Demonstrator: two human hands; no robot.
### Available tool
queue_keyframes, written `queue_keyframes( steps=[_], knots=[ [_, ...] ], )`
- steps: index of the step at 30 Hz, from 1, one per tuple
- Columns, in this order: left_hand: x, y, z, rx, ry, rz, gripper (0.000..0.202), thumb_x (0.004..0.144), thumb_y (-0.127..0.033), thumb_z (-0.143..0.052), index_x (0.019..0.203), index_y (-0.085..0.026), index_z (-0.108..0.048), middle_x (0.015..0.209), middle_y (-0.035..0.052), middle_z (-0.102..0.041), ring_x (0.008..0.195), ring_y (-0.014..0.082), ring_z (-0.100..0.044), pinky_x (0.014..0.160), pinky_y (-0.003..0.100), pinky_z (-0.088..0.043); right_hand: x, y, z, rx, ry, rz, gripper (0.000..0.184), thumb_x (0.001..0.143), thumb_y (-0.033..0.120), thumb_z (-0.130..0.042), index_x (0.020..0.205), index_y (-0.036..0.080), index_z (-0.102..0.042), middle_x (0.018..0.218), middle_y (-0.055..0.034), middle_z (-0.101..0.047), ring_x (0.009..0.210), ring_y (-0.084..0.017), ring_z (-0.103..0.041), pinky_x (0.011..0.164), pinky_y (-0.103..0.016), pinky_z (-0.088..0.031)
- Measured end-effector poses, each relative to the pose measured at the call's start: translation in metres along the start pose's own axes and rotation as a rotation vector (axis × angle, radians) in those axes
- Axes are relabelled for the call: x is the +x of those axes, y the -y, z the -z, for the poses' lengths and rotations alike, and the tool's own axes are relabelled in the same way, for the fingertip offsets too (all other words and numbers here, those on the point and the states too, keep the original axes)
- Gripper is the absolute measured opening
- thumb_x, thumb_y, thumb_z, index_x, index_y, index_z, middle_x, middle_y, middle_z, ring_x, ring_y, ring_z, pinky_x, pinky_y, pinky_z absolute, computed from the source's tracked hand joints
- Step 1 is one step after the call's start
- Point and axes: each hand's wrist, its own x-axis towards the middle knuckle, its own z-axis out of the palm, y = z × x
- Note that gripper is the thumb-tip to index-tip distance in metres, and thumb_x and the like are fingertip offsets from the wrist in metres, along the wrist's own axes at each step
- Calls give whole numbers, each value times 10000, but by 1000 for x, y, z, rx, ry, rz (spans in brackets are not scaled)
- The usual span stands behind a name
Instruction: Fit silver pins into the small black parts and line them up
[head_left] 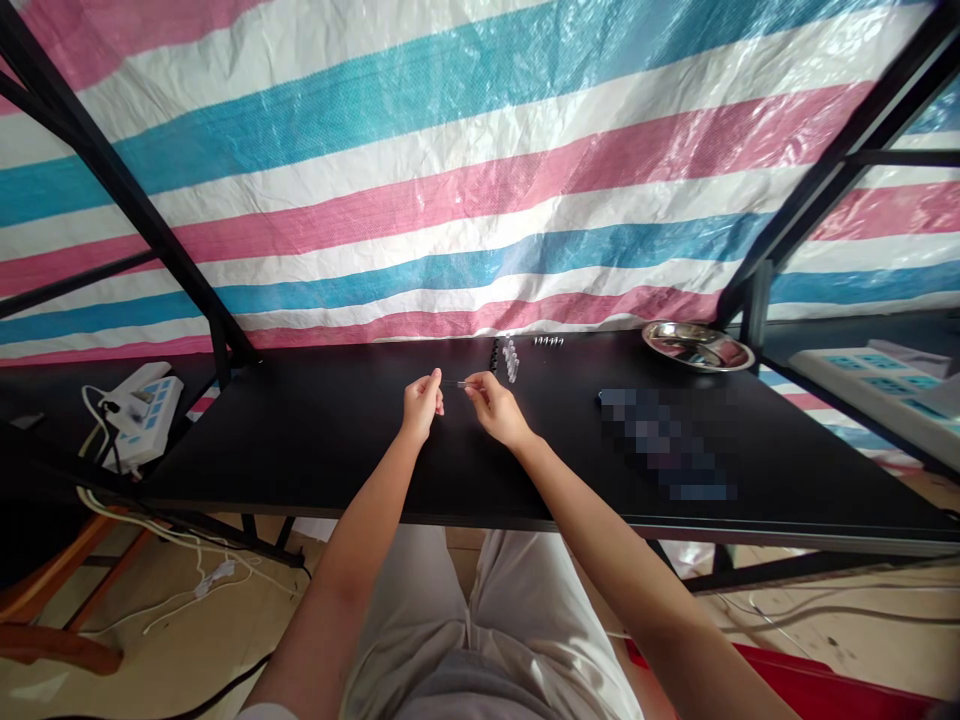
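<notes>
Over the middle of the black tabletop [300, 430], my left hand [424, 407] and my right hand [498, 408] face each other with fingers pinched. Between them runs a thin piece, dark on the left and see-through on the right [456, 384]; its kind is too small to make out. The right fingertips grip its clear end, while the left fingers close around the dark end. Just beyond my right hand lie a row of small black pieces [494, 354] and a row of small clear pieces [511, 360]. Several small shiny pieces [548, 341] line up farther right.
A round steel dish [697, 350] sits at the back right. Nearer is a blurred-out dark object [664, 445]. Black metal posts [161, 240] frame both sides, and a striped plastic sheet [450, 200] hangs behind. White power strips [154, 415] with cables lie left.
</notes>
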Motion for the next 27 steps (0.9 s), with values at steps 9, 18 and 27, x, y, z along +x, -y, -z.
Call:
queue_keyframes(
  steps=[9,18,27],
  knots=[
    [2,0,2,-33,-31,30,521,693,-599,-563,468,-172,-367,390,-53,-376,333,45,-376,371,188,-318,0,2,0,-10,17,-23,312,851,434,-428,1047,200,-496,927,-62,-616,542,-106,-511,570,-264,-438],
    [2,1,2,-36,33,-6,481,716,-614,-527,567,-162,-457,450,-41,-455,337,40,-396,370,187,-324,1,0,0,-63,39,11,289,848,403,-439,997,190,-566,866,-47,-630,533,-103,-489,567,-257,-439],
    [-1,2,0,-9,144,-20,427,671,-486,-648,904,-129,-616,538,-36,-524,363,37,-424,376,187,-339,1,0,0,-112,56,-14,251,836,376,-455,956,190,-573,820,-40,-620,561,-117,-503,576,-262,-428]
  ],
)
